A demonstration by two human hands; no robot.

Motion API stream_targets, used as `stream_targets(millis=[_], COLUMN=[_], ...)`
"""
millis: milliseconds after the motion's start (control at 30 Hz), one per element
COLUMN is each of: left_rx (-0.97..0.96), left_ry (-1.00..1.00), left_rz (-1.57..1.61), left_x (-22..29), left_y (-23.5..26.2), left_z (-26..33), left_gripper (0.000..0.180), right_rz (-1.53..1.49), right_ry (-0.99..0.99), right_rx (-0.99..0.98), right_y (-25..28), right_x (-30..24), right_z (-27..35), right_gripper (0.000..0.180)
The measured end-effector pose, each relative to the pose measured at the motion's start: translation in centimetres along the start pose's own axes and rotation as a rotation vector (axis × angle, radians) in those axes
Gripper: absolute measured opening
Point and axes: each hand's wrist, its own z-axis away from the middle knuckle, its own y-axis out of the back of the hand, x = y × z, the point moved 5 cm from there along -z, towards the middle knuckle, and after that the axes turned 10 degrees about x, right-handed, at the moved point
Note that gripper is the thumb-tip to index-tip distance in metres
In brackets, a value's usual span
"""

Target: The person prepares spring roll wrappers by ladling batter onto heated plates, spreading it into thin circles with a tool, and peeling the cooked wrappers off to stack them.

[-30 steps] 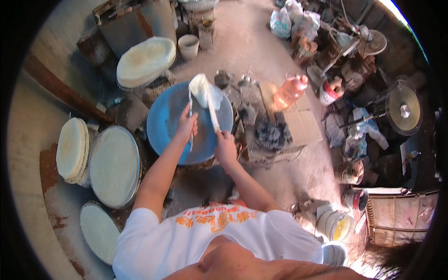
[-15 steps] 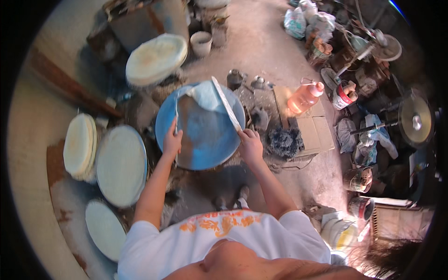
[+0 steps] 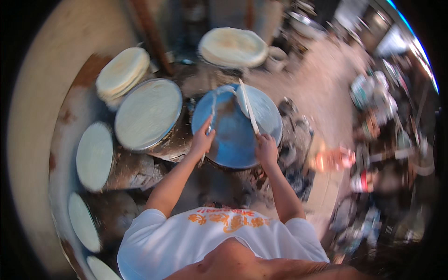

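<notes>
A wide, round, bluish pan-like plate (image 3: 238,140) lies in front of me; whether it is flat or hollow I cannot tell. My right hand (image 3: 267,150) is closed round the near end of a long pale flat stick (image 3: 250,109) that slants over the plate. Against that stick's upper left side is a small pale patch (image 3: 241,100), perhaps a thin sheet or batter. My left hand (image 3: 202,141) is closed on a thin tool (image 3: 213,108), blurred, reaching toward the plate's far left edge. A darker brownish area shows between the two tools.
Pale round flat sheets lie in a stack (image 3: 123,74) and on a large round tray (image 3: 148,114) at left, with more discs (image 3: 94,156) nearer me. Another stack (image 3: 233,46) stands behind the plate, beside a pot (image 3: 276,59). At right are a pinkish bottle (image 3: 333,159) and blurred clutter.
My view has turned left, so the scene has shifted right. Both hands keep hold of their tools. The pale patch by the right-hand stick looks narrower than before.
</notes>
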Motion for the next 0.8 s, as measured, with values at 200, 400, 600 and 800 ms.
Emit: stream_targets(millis=[200, 400, 600, 800], left_rx=[0.207, 0.268, 0.281, 0.244], left_ry=[0.091, 0.110, 0.168, 0.116], left_rz=[0.091, 0.131, 0.124, 0.035], left_x=[-0.6, 0.7, -0.1, -0.5], left_y=[0.3, -2.4, -4.0, -3.6], left_z=[5.9, 9.9, 11.0, 17.2], left_gripper=[0.056, 0.057, 0.056, 0.053], right_rz=[-0.274, -0.130, -0.219, -0.236], right_ry=[0.231, 0.181, 0.315, 0.224], right_rx=[-0.114, -0.036, -0.306, -0.162], right_y=[-0.2, 1.9, -2.2, 3.8], right_x=[0.2, 8.3, 3.4, 8.2], right_z=[-4.7, -8.2, -6.4, -8.3], right_gripper=[0.032, 0.032, 0.035, 0.030])
